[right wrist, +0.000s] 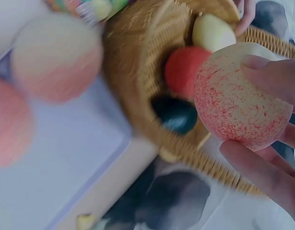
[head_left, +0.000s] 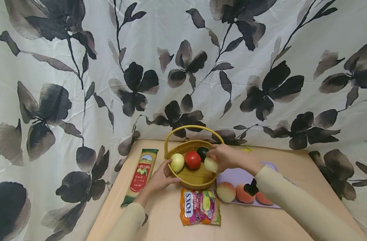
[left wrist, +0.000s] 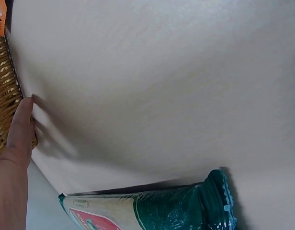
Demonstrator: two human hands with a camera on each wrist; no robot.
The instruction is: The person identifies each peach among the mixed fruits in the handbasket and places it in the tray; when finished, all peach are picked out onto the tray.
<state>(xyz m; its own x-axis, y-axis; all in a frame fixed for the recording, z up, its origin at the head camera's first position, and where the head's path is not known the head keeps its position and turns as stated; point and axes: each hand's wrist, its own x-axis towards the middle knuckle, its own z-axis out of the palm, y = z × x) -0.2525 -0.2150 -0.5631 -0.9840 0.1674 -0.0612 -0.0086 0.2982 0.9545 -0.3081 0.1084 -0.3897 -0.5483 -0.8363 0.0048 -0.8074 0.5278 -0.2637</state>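
A yellow wicker basket (head_left: 195,183) with an arched handle (head_left: 193,127) holds a pale yellow-green round fruit (head_left: 177,163), a red round fruit (head_left: 193,160) and a dark, shiny round one (head_left: 202,153). Above the basket's right side, my right hand (head_left: 227,156) holds a peach (right wrist: 243,98), pale with red speckles, between thumb and fingers. My left hand (head_left: 160,179) grips the basket's left rim, fingers at the rim beside the pale fruit and thumb along the outer wall. In the left wrist view only part of this hand (left wrist: 16,148) shows, against the wicker.
A lavender tray (head_left: 236,177) with several peaches (head_left: 226,191) lies right of the basket, partly behind my right sleeve. In front is a FOX'S candy bag (head_left: 200,207). An Olivoilà pasta packet (head_left: 140,175) lies at the left. Floral cloth (head_left: 183,77) hangs behind the table.
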